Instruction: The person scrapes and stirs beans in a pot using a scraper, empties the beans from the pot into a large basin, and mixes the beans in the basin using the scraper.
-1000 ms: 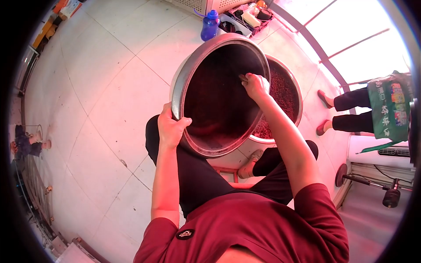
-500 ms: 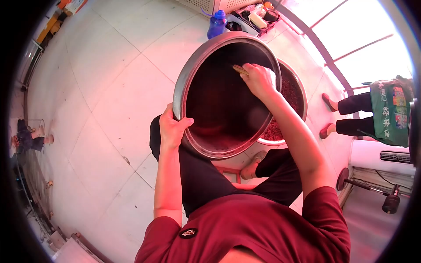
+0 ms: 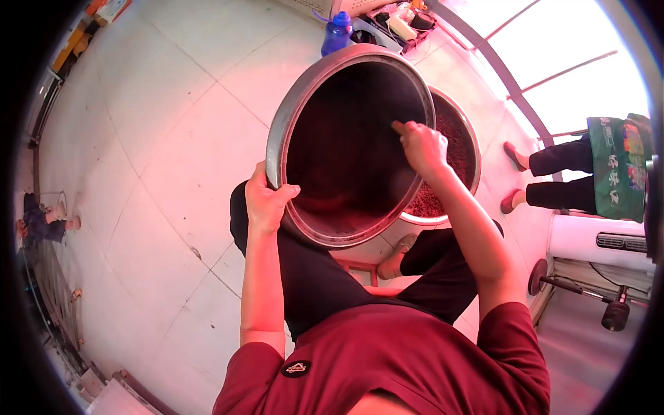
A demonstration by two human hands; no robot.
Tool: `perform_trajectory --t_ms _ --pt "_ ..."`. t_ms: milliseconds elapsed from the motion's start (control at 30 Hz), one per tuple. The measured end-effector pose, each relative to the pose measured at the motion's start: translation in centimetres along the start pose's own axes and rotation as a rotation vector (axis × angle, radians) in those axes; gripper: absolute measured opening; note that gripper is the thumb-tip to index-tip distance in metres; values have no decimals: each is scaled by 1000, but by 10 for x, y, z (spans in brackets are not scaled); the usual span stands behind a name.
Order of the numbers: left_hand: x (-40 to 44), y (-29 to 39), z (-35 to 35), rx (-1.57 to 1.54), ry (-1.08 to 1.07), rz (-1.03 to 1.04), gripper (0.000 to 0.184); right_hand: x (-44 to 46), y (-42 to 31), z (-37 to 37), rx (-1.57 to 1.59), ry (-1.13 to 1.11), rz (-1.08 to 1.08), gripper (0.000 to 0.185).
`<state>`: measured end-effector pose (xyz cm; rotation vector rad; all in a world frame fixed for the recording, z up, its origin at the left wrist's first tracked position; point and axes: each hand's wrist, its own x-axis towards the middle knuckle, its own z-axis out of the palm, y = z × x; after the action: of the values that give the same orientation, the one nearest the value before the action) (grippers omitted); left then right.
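Observation:
A large round metal pot (image 3: 278, 138) with a dark, stained inside is tilted toward me above my lap. At its lower left rim my left hand (image 3: 265, 202) is closed, thumb over the edge and fingers outside. My right hand (image 3: 425, 148) is closed at the right part of the opening on a short tan wooden stick-like tool (image 3: 398, 127); only one end of it shows, so its kind is unclear. Behind the pot, on the right, stands a wide basin (image 3: 477, 162) partly filled with dark red crumbly material (image 3: 424, 203). The pot hides much of this basin.
A blue bottle (image 3: 337, 34) stands beyond the pot, beside a box of assorted items (image 3: 404, 26). To the right, a person in a green apron (image 3: 612, 169) stands near the basin. A dumbbell-like metal piece (image 3: 614, 315) is at lower right. Pale tiles (image 3: 166, 152) cover the floor.
My right hand has moved down and to the right across the pot's opening, with the stick-like tool in it. My left hand stays on the rim. The view has shifted slightly.

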<state>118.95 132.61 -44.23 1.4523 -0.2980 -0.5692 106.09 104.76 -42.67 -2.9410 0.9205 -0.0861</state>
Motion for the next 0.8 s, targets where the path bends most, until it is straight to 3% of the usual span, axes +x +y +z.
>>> perform_trajectory --t_ms 100,167,233,333,567,800 --pt "1 0 1 2 -22 10 34 11 19 14 -57 -22 179 16" --pt "0 4 3 15 -31 -1 35 7 11 26 -1 -78 144 16" --pt "2 -1 1 45 -30 33 36 -1 -16 26 -10 -222 65 17" --pt "2 -1 1 68 -3 14 39 -10 -42 -1 127 -32 -139 15" --pt "5 1 5 59 9 63 31 31 -97 -21 -161 114 -307 13" --pt "2 1 6 44 57 37 31 -10 -142 -14 -288 -14 -513 20"
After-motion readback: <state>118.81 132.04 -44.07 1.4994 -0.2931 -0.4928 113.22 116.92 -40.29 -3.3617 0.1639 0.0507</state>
